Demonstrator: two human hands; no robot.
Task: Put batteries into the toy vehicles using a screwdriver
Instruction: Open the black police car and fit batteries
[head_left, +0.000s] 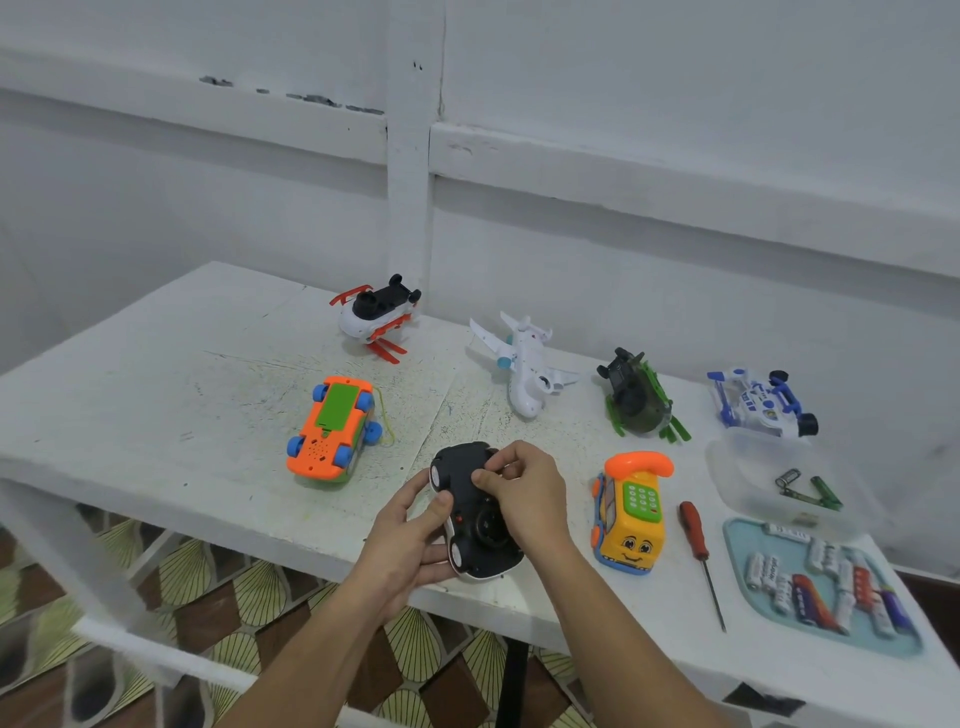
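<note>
A toy car (475, 519) with a black underside lies upside down at the table's front edge. My left hand (410, 540) grips its left side, thumb on the underside. My right hand (524, 488) has its fingers curled on the black underside near the far end; what they pinch is hidden. A red-handled screwdriver (698, 551) lies on the table to the right, untouched. Several batteries (821, 587) lie on a light blue tray (748, 603) at the right front.
Other toys stand on the white table (156, 415): an orange car (332, 431) upside down, a yellow phone bus (631, 514), a white plane (524, 364), a red-white helicopter (376, 317), a green one (636, 395), a blue-white racer (761, 405). A clear tub (737, 493) holds small parts.
</note>
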